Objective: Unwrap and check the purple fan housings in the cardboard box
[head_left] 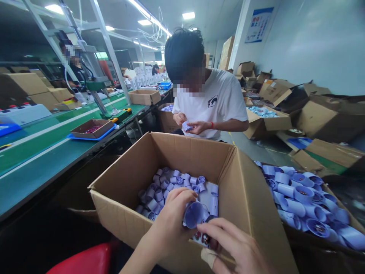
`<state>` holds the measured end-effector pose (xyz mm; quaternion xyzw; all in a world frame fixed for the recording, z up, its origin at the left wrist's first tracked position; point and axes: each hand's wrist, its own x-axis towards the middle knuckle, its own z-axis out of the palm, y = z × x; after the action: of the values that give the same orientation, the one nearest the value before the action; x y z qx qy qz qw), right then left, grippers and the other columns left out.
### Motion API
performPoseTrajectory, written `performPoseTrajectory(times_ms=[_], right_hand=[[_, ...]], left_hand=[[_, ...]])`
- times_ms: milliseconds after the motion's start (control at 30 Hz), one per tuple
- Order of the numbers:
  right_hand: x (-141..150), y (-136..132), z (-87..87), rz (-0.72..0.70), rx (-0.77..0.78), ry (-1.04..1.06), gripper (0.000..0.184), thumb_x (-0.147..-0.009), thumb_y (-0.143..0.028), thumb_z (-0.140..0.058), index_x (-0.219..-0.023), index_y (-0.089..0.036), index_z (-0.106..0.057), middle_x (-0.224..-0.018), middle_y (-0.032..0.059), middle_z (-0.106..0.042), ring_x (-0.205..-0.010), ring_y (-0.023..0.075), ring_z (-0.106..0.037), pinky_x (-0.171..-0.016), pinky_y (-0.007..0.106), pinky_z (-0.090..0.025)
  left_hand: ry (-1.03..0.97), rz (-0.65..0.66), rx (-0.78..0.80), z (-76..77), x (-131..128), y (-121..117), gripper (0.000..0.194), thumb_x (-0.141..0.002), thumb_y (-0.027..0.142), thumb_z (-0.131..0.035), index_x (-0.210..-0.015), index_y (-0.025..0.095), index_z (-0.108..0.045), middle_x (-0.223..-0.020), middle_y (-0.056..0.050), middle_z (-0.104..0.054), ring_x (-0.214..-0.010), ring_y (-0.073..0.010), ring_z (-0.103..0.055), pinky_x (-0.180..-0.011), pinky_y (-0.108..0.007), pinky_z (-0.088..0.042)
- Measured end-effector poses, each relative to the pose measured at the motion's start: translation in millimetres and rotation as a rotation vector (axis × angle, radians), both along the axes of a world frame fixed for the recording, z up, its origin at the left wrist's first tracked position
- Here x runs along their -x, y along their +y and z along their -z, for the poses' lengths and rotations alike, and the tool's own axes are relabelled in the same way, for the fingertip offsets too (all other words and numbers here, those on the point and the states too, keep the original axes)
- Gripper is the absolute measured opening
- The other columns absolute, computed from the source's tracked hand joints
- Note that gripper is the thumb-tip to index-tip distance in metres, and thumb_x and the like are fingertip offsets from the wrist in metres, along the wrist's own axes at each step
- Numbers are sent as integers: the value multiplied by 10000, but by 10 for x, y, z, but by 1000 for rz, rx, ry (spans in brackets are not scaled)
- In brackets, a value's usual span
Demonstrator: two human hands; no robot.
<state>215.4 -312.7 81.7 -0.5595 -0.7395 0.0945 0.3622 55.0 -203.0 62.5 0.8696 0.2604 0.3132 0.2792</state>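
- Right hand [234, 247] runs off the bottom edge, wrist out of sight.
- Small dark part [203, 239] under the fingers: too hidden to identify.
- Left hand [171, 219] covers part of the purple cup [194, 214].
- Co-worker's held piece [187, 126]: too small to identify.

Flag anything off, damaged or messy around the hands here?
Right hand has a beige bandage strip on one finger. Left hand holds a lavender plastic cylinder part over the open brown cardboard box. The overfilled carton at right is heaped loosely with the same parts.
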Motion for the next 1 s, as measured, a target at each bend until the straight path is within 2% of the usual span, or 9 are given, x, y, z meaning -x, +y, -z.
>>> performPoseTrajectory(times_ms=[67, 167, 300, 400, 533, 767, 900, 1000], right_hand=[[17, 31, -19, 38, 20, 66, 380, -728, -69, -534, -1038, -260, -642, -933, -15, -718, -710, 89, -692, -664, 101, -551], [31, 55, 14, 126, -105, 64, 383, -752, -67, -521, -1082, -239, -611, -929, -5, -728, -775, 106, -703, -707, 129, -562], [52, 44, 94, 246, -289, -61, 332, -770, -52, -488, -1033, -215, -608, -894, 18, -713, -799, 133, -694, -744, 191, -569], [68, 40, 119, 332, -364, -167, 271, -769, -69, -507, -932, -231, -651, -903, 49, -646, -744, 146, -651, -676, 236, -562], [83, 63, 135, 357, -346, -163, 245, -755, -58, -513, -838, -237, -660, -892, 52, -586, -707, 143, -599, -630, 253, -538], [128, 130, 163, 357, -319, -72, 253, -770, -27, -489, -735, -227, -640, -818, 25, -613, -696, 126, -604, -616, 220, -500], [185, 187, 177, 421, -323, 17, 269, -748, -18, -475, -653, -218, -627, -724, 8, -608, -621, 117, -603, -556, 209, -470], [246, 196, 239, 433, -332, 59, 281, -715, 3, -477, -679, -225, -637, -744, 1, -615, -617, 107, -611, -556, 194, -471]], left_hand=[[3, 7, -37, 1, -36, -34, 506, -609, 15, -606, -1042, 241, -473, -1091, -66, -595, -1070, -233, -524, -913, -368, -436], [2, -1, -50, -2, -83, -102, 501, -619, 12, -593, -1046, 241, -464, -1083, -64, -600, -1058, -231, -531, -905, -369, -438], [-18, 31, -18, -47, -129, -197, 548, -653, 35, -643, -1104, 255, -424, -1104, -58, -573, -1075, -218, -513, -915, -356, -448], [-56, 86, 13, -85, -155, -236, 558, -663, 43, -657, -1110, 262, -405, -1088, -48, -553, -1058, -201, -506, -906, -338, -457], [-91, 133, 26, -120, -173, -235, 516, -659, 60, -667, -1057, 258, -405, -1062, -42, -544, -1034, -201, -496, -889, -342, -456], [-137, 206, -16, -101, -206, -187, 483, -643, 32, -636, -1008, 248, -406, -1009, -35, -562, -976, -192, -526, -866, -338, -455], [-131, 205, -46, -65, -216, -159, 444, -623, 36, -634, -945, 242, -407, -951, -25, -570, -889, -177, -541, -794, -319, -475], [-133, 190, -105, -69, -221, -130, 394, -626, 29, -578, -914, 242, -415, -915, -21, -586, -852, -170, -556, -765, -308, -486]])
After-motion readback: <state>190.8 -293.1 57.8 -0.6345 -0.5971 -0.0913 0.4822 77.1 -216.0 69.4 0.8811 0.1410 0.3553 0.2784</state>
